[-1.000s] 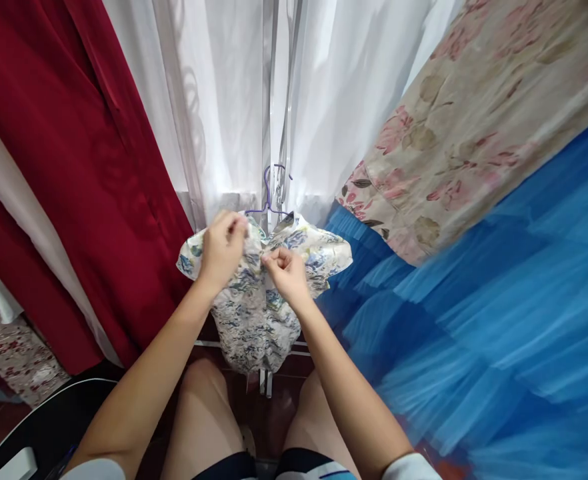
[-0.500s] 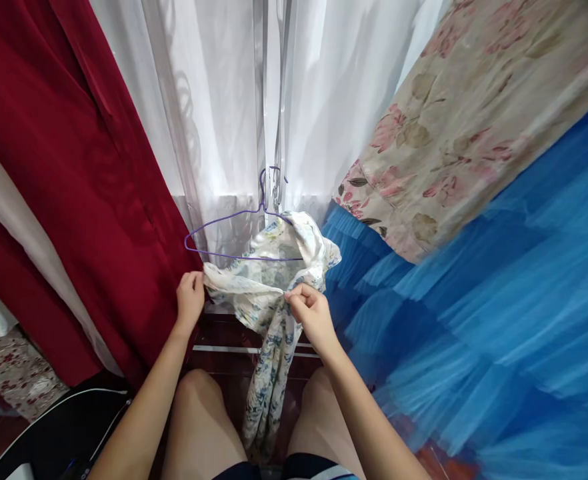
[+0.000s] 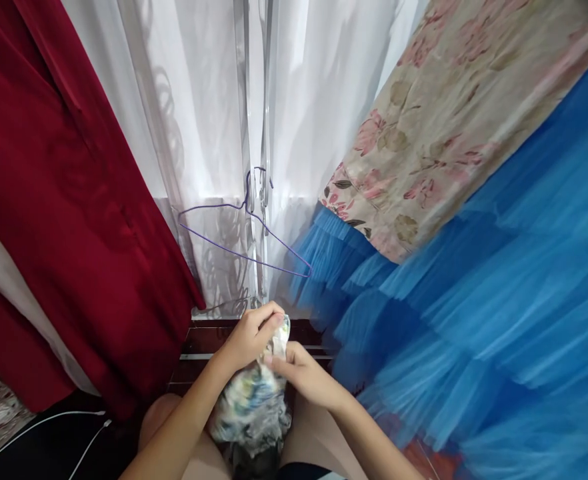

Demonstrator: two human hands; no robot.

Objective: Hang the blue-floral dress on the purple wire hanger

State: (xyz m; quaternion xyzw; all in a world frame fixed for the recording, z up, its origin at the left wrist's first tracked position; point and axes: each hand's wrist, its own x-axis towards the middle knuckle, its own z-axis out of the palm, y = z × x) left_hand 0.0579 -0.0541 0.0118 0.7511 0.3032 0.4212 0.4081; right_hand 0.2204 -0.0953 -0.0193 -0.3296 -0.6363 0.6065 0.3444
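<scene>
A white garment with a blue and green floral print [image 3: 254, 393] hangs bunched between my knees, its lower part blurred by motion. My left hand [image 3: 257, 333] is closed on its upper edge. Just below and to the right, my right hand [image 3: 299, 373] pinches the same cloth, thumb on top. Beyond my hands, a thin purple hanger [image 3: 239, 255] hangs bare from a metal rail, tilted down to the right. No cloth touches the hanger.
A dark red cloth [image 3: 89, 200] hangs at left, white curtains [image 3: 319, 87] behind. On the right are a beige floral cloth [image 3: 419, 147] and a blue tulle skirt [image 3: 424, 333]. A black bag-like item [image 3: 49, 440] with white edging lies at lower left.
The floral garment has come off the hanger and moved down toward my lap. My hands have drawn together on it. The hanger now hangs bare and tilts down to the right.
</scene>
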